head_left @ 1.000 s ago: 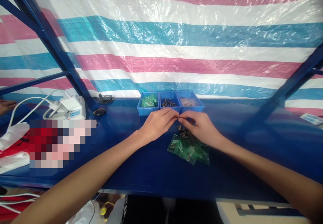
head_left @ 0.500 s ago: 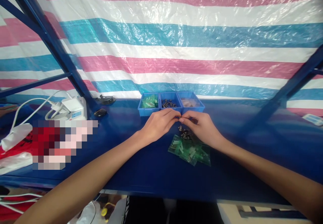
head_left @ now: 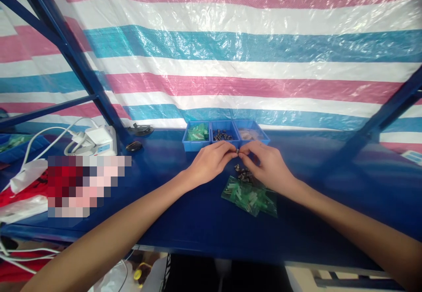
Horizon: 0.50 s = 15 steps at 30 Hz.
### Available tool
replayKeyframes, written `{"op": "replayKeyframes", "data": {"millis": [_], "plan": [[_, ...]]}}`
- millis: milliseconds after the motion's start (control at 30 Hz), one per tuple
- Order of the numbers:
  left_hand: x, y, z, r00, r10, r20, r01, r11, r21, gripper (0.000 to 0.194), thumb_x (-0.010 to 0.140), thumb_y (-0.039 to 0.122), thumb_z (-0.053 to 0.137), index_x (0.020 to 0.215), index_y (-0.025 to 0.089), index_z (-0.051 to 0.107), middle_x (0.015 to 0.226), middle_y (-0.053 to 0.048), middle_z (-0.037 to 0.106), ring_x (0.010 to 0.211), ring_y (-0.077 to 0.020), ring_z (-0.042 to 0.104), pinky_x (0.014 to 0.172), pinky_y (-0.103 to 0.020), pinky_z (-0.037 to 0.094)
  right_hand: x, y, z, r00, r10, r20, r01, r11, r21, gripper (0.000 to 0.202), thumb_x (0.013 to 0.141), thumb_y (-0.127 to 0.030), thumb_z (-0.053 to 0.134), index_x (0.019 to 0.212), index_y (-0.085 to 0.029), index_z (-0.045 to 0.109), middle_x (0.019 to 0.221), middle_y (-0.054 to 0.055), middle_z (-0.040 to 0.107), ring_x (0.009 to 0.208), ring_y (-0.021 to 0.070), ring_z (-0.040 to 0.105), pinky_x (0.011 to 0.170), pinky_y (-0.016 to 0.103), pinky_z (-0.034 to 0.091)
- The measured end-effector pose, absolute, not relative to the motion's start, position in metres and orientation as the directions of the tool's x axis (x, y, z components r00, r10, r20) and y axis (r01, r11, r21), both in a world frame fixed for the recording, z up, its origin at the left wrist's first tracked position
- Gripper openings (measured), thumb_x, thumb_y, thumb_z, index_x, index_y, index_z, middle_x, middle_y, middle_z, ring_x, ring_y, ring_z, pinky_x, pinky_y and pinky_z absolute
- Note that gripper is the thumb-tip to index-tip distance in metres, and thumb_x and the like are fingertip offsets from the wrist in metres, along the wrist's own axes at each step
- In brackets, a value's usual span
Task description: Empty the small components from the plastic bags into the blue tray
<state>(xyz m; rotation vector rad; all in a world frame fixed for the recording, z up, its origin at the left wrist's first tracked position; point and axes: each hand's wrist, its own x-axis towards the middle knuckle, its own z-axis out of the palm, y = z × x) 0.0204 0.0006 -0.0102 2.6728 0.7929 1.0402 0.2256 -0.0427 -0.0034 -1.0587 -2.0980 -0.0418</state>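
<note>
My left hand [head_left: 212,162] and my right hand [head_left: 265,162] meet fingertip to fingertip over the blue table. Both are closed in a pinch on one small metallic part [head_left: 237,151], too small to name and mostly covered by the fingers. Just below my right hand lies a little pile of dark metal parts [head_left: 244,174]. Nearer to me are clear bags of green and pale strips [head_left: 249,197]. Behind the hands stand three joined blue bins: the left bin [head_left: 197,146] holds green pieces, the middle bin [head_left: 225,126] dark metal parts, the right bin [head_left: 262,142] pale brownish pieces.
A white power strip [head_left: 110,145] with plugs and cables stands at the left, near a red cloth or bag [head_left: 23,186]. A dark oval object [head_left: 133,146] lies beside it. Blue frame posts [head_left: 79,59] rise in front of a striped plastic sheet [head_left: 231,46].
The fingertips have parted slightly, so a bit of the small metallic part now shows between them. The whole view has shifted a little; the bins and bags stay in place.
</note>
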Motion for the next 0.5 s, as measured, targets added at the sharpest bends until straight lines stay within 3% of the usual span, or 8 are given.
{"op": "replayKeyframes", "data": {"millis": [367,500], "plan": [[0.0213,-0.0005,-0.0052,0.627,0.553,0.549,0.383,-0.832,0.401,0.027,0.107,0.033,0.042,0.096,0.017,0.061,0.086,-0.003,0.065,0.078,-0.0155,0.063,0.069,-0.027,0.045,0.2267,-0.0408,-0.0052,-0.340,0.699,0.629,0.712,0.628,-0.313,0.008,0.098,-0.025,0.056,0.097,-0.021,0.062,0.092,0.006,0.071,0.076,0.0203,0.065,0.068,0.031,0.047],[0.0214,-0.0021,-0.0052,0.627,0.546,0.555,0.393,-0.837,0.380,0.027,0.108,0.031,0.039,0.096,0.017,0.059,0.087,-0.003,0.064,0.079,-0.0158,0.063,0.070,-0.028,0.045,0.2250,-0.0413,-0.0041,-0.325,0.744,0.584,0.690,0.608,-0.391,0.010,0.098,-0.027,0.056,0.093,-0.021,0.063,0.085,0.004,0.070,0.072,0.0189,0.064,0.065,0.030,0.046]]}}
